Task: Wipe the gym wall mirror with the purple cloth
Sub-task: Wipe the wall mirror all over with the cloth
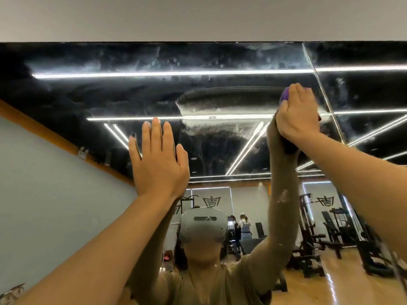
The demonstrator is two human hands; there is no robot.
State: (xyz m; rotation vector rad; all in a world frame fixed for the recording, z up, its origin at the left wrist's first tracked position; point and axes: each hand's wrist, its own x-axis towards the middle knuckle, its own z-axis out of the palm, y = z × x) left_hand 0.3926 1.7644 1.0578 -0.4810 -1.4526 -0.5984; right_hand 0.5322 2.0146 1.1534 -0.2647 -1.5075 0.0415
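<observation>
A right hand point(297, 111) grips a bunched purple cloth point(285, 96) against the large gym wall mirror point(154, 95), near its top edge beside a vertical panel seam, while the left hand point(157, 159) presses flat, fingers straight, on the smeared glass.

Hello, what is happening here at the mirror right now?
A person is wiping the gym wall mirror high up, near its top edge. The right hand presses the purple cloth against the glass, and a streaky wiped patch lies to its left. The left hand is held flat with straight fingers at the mirror, holding nothing. Much of the upper glass looks smeared.
</observation>
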